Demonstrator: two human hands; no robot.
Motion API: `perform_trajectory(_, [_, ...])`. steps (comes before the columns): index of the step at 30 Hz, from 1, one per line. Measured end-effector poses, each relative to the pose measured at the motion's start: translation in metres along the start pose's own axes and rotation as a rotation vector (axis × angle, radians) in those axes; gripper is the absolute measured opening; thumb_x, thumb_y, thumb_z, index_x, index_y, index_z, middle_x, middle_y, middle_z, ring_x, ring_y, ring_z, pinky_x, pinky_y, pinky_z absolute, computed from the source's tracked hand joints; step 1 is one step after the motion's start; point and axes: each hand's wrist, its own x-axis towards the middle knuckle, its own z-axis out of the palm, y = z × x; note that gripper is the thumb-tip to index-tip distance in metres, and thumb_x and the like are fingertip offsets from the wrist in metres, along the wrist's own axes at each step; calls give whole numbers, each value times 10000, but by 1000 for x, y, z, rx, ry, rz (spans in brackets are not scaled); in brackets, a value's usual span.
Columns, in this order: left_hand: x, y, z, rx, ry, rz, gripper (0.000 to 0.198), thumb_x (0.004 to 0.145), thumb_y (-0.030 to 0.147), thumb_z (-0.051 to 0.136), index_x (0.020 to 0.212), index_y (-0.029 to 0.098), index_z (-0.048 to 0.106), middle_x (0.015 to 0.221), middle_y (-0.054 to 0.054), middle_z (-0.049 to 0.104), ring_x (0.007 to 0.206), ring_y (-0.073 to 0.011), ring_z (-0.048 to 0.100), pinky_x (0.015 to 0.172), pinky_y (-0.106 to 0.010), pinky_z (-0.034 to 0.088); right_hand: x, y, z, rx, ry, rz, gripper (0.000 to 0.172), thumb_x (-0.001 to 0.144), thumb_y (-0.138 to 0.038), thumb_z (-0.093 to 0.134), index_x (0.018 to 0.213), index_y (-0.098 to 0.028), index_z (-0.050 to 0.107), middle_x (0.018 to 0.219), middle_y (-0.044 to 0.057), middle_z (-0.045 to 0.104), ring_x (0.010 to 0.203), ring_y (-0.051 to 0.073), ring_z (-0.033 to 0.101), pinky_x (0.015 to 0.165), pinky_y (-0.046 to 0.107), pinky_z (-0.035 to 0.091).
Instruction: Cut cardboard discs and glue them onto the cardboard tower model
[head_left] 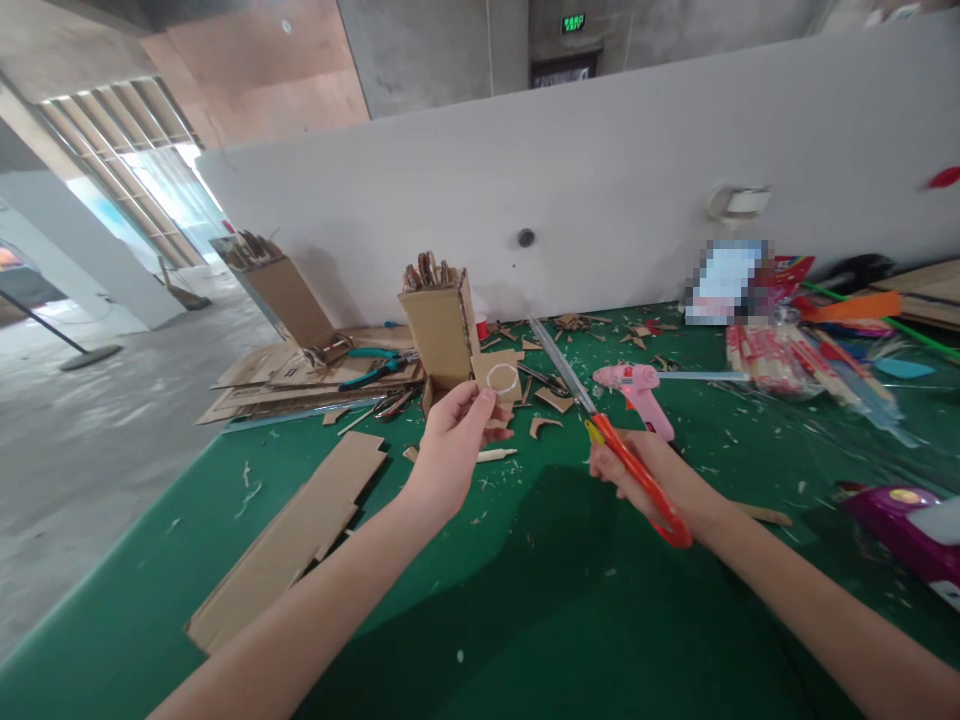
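Observation:
My left hand (452, 440) is raised over the green table (525, 600), fingers pinched on a small piece of cardboard (498, 378) with a white ring drawn or stuck on it. My right hand (651, 475) grips red-handled scissors (600, 425); their blades are together and point up and left, toward the cardboard piece but apart from it. Just behind the held piece stands a cardboard box (439, 325) with sticks in its top.
A pink glue gun (637, 388) lies right of the scissors. Cardboard strips (292, 535) lie at the left, with pliers (379, 365) on flat sheets behind. Scraps litter the table middle. Stick bundles (787, 360) and a purple object (900, 520) lie right. A grey partition (600, 180) backs the table.

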Motion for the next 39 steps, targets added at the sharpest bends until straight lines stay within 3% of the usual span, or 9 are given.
perform_trajectory(4, [3,2,-2,-53,-42,43,153,843,290,580,907,152,599,909,-47,644,883,-180,664,761,-311,558,-1,-9,-9,51,-144,-47,467,902,-599,335,742,-195,507,762,44,524,633,154,489,543,286,453])
perform_trajectory(8, [5,5,-4,14,35,109,195,849,244,581,1014,154,530,897,-61,693,791,-173,703,765,-331,577,-3,-18,-12,28,-260,-62,446,894,-609,349,761,-202,474,799,41,511,640,151,477,600,313,466])
perform_trajectory(11, [3,9,-3,92,83,168,211,842,257,604,985,175,473,797,-36,701,730,-176,711,702,-316,589,-5,-21,-11,-11,-303,-63,414,896,-596,358,796,-207,459,786,30,489,635,151,457,592,311,449])
perform_trajectory(16, [-5,10,1,188,41,219,186,854,259,588,947,188,443,780,-24,700,706,-175,716,656,-286,590,-4,-18,-8,-1,-295,-56,379,886,-572,409,835,-202,473,807,37,502,621,147,458,560,298,427])
perform_trajectory(27, [-8,6,6,152,11,168,191,860,252,579,885,192,399,788,-20,695,741,-196,723,722,-340,596,-5,-20,-8,-40,-267,10,416,894,-586,355,909,-188,477,773,41,527,606,160,482,553,309,418])
perform_trajectory(39, [-11,2,10,73,47,133,212,857,280,595,867,191,403,792,-37,710,800,-209,720,768,-355,585,-6,-21,-5,-50,-233,-13,353,876,-549,410,832,-201,456,784,45,529,603,160,489,556,314,432])
